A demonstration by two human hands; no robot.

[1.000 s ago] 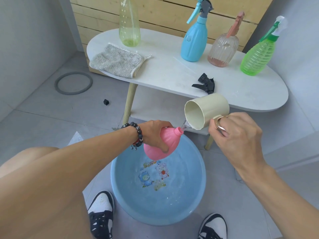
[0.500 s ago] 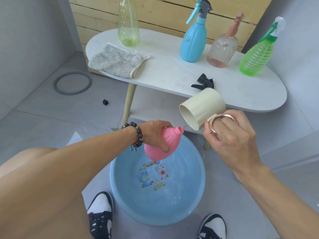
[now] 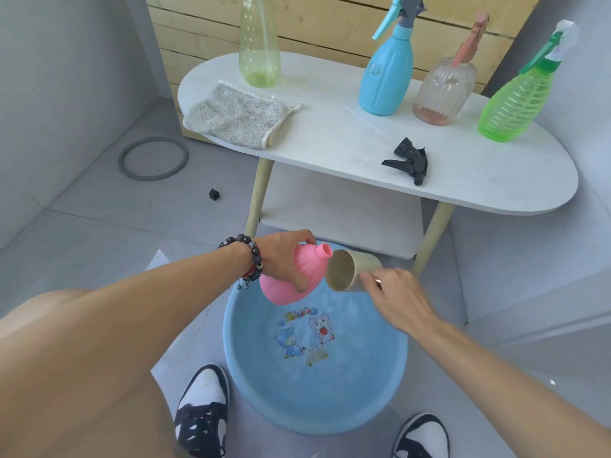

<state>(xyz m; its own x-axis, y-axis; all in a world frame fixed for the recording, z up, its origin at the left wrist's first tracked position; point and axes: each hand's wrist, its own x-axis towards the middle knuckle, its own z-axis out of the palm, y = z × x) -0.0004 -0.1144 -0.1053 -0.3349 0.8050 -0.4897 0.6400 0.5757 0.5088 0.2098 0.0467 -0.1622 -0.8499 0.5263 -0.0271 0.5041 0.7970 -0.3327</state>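
The floor is grey tile, and a wall of pale wooden boards stands behind a white oval table [image 3: 330, 140]. On the floor in front of the table, between two black-and-white shoes [image 3: 205, 411], is a blue basin [image 3: 251, 375] with cartoon pictures on its bottom.

Above the far rim of the basin I see my left hand [image 3: 284, 256] holding a pink bottle [image 3: 307, 269]. Its fingers are curled over the shoulder of the bottle and the thumb presses on the near side. The bottle is tilted, with its open neck pointing up and to the right.

My right hand [image 3: 396, 299] holds a cream cup [image 3: 350, 271] by its rear end. The cup lies on its side, and its mouth is turned to the bottle, just beside the neck; I cannot tell if they touch. The fingers are bent around the cup, and a shiny bit of handle shows between them, but the exact pinch is hidden from me.

On the table stand a yellow-green bottle [image 3: 259, 51] without top, a blue spray bottle [image 3: 386, 77], a clear ribbed bottle [image 3: 443, 90] and a green spray bottle [image 3: 512, 104]. A grey cloth [image 3: 234, 117] and a black spray head [image 3: 410, 160] lie there also. A grey ring [image 3: 153, 158] lies on the floor at the left.
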